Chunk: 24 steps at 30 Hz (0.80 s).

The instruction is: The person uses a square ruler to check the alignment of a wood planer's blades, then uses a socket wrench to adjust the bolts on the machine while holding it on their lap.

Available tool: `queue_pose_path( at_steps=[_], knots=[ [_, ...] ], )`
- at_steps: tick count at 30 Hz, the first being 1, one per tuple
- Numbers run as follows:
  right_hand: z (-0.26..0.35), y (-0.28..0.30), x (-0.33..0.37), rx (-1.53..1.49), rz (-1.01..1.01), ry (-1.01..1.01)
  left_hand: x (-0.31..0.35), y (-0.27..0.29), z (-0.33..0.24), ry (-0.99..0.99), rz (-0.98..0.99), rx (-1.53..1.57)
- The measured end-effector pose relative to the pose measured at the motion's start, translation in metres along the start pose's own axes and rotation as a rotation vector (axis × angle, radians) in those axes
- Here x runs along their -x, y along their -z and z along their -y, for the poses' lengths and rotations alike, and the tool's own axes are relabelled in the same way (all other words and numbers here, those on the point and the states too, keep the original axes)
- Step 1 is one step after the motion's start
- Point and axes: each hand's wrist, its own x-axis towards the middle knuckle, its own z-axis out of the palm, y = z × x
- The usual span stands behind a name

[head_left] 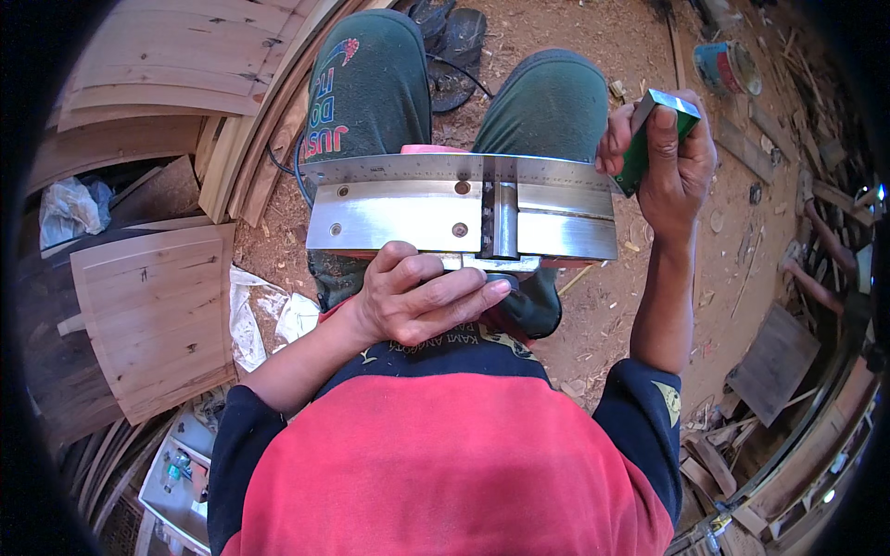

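Note:
An electric hand planer (399, 218) lies sole up across my lap, its shiny metal plates facing me and the cutter drum showing in the gap between them. A steel ruler (408, 167) runs along its far edge. My left hand (413, 296) is curled against the planer's near side, fingers by a dark round knob (502, 279). Raised beside the planer's right end, my right hand (669, 157) grips a green block (636, 159) with a shiny silver face between thumb and fingers. Its fingertips are close to the ruler's right end; whether they touch it I cannot tell.
Wooden panels (153, 315) and stacked boards (264, 120) stand at the left, near a white plastic sheet (269, 315). A paint bucket (728, 69) sits at the far right on the shaving-strewn ground. Another person's arms (823, 255) show at the right rim. A dark cable (461, 69) crosses between my knees.

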Motion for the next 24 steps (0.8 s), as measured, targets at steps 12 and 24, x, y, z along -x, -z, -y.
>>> queue_pose_path(
  at_steps=[12,24],
  knots=[
    [0.0030,-0.0026,0.0004,0.014,-0.024,-0.032,0.0011,-0.0013,-0.0022,0.012,-0.007,0.006],
    [0.0026,-0.0055,-0.0003,-0.007,-0.029,-0.033,0.0035,-0.0033,-0.0023,0.024,-0.030,0.014]
  ],
)
